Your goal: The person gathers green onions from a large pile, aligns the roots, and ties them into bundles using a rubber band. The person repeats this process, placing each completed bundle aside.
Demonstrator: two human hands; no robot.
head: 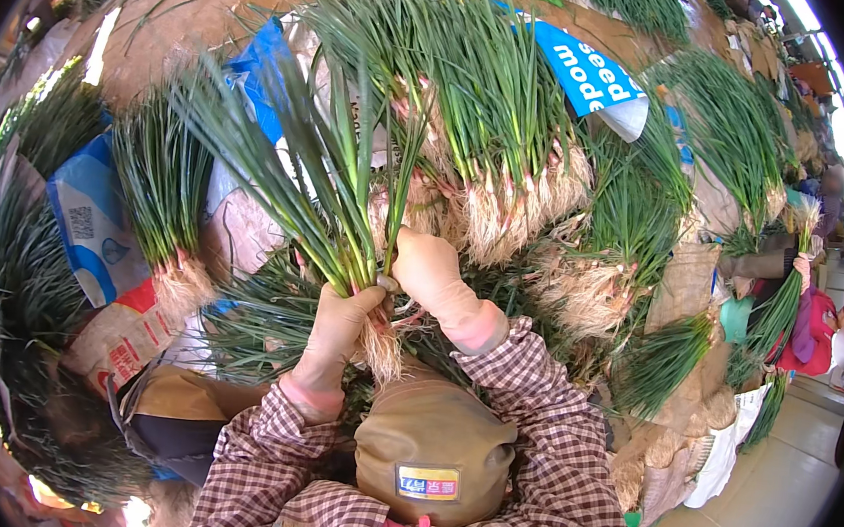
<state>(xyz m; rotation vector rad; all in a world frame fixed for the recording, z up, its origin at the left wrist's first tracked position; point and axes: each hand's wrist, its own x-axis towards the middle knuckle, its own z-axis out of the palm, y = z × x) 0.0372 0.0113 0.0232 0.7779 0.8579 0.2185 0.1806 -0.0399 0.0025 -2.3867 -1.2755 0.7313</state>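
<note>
A bundle of green onions [352,246] stands tilted in front of me, leaves up and pale roots [382,347] hanging down. My left hand [338,324] is wrapped around its lower stems, just above the roots. At the right side of the same bundle, my right hand [432,272] pinches a green onion stalk [397,224] between thumb and fingers. Both wrists show pink cuffs under checked sleeves. Beneath the hands lie loose green onions [273,333], partly hidden by my forearms. A brown covering [437,438] with a small printed patch bulges between my arms.
Ahead lies a large heap of rooted green onions [508,135] on printed sacks [589,75]. Another bunch [170,219] rests to the left, and a matted pile [594,271] to the right. At far right a person's hand [802,268] holds onions above the tiled floor [754,511].
</note>
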